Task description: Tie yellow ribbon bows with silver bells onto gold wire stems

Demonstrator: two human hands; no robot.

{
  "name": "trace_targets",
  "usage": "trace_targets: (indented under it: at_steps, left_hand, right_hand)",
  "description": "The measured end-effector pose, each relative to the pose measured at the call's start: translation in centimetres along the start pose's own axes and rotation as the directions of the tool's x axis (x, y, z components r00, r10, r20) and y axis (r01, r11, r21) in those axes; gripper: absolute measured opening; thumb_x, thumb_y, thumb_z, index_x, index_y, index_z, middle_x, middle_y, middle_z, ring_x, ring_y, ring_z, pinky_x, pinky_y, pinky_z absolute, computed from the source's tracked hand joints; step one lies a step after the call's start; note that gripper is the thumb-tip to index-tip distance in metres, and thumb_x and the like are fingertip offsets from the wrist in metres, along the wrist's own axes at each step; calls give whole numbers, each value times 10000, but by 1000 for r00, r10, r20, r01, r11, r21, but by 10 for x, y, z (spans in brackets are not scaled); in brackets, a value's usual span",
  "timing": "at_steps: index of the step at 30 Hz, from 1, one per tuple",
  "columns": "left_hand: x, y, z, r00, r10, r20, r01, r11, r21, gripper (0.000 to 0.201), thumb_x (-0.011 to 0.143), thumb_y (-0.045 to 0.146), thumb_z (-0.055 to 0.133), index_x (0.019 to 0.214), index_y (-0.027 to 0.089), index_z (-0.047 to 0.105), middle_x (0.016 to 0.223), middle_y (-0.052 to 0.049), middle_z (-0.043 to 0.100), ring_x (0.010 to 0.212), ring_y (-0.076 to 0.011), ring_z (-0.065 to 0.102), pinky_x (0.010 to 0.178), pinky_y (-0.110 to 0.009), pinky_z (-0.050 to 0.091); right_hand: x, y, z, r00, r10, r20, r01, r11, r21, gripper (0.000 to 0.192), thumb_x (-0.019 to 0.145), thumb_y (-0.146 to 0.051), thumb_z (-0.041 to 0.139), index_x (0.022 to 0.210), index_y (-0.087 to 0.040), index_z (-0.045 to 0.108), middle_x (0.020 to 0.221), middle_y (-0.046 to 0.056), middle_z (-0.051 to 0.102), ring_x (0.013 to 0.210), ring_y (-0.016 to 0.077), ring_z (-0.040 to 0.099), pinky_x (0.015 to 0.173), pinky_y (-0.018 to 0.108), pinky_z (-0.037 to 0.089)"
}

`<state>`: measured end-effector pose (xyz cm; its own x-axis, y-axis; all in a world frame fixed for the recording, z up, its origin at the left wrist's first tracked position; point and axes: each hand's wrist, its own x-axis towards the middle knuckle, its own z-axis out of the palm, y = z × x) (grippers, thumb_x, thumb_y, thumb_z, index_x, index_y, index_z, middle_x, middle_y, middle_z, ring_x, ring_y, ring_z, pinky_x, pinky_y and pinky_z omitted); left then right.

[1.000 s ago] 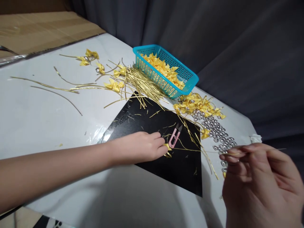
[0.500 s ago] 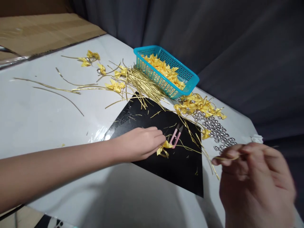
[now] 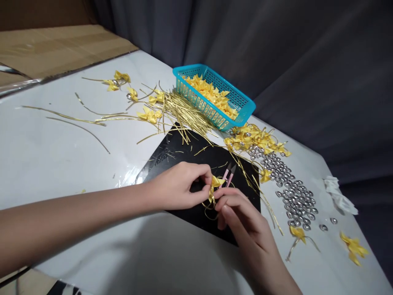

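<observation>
My left hand (image 3: 184, 184) pinches a yellow ribbon bow (image 3: 216, 182) between thumb and forefinger, above a black mat (image 3: 202, 157). A thin gold cord (image 3: 210, 214) loops below the bow. Close against it from the right, my right hand (image 3: 248, 221) has thumb and fingers pinched on the gold cord; the exact grip is partly hidden. Pink thread snips (image 3: 229, 176) lie on the mat just behind the bow, blades pointing away.
A turquoise basket (image 3: 190, 66) of yellow bows stands at the back, beside a pile of gold cords (image 3: 187, 112). Finished-looking bows (image 3: 254, 137) and silver beads (image 3: 299, 203) spread rightward. Crumpled white tissue (image 3: 340, 196) lies near the right edge. A dark curtain (image 3: 307, 82) hangs behind.
My right hand has come from the right, where it held a cord end up, in to the bow by my left hand. The left hand still holds the bow, slightly raised.
</observation>
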<state>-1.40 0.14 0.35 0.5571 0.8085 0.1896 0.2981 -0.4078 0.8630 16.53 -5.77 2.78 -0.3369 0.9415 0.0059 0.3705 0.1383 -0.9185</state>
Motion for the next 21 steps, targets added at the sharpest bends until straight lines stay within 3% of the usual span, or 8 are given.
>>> trace_targets:
  at_steps: [5,11,15,21]
  left_hand:
    - [3,-2,3,992,-127,5,120,926,-357,59,725,152,582,724,146,523,702,2,610,645,-92,576,630,-211,470]
    - [7,-3,4,945,-261,195,322,657,-682,203,676,120,653,801,143,495,695,34,567,636,-66,569,609,-189,446]
    - [10,-4,2,933,-277,230,353,583,-732,257,652,62,666,884,116,569,754,24,586,658,-46,552,633,-174,424]
    - [13,-1,-2,888,-328,322,458,590,-665,170,699,78,643,866,108,630,782,-7,662,672,-63,577,674,-200,432]
  right_hand:
    - [-1,5,5,996,85,3,-84,973,213,175,923,-286,459,829,-208,585,901,26,566,567,68,507,565,204,428]
    - [0,1,3,972,233,-15,-198,857,475,166,895,-314,513,800,-198,585,865,-3,568,544,47,496,562,183,407]
    - [4,-4,-4,953,282,-111,-161,781,603,138,862,-305,545,790,-188,557,793,-1,563,489,47,452,496,173,416]
    - [8,-8,-23,913,313,-261,-76,760,646,101,824,-272,573,772,-189,547,570,-46,375,401,44,275,379,149,348]
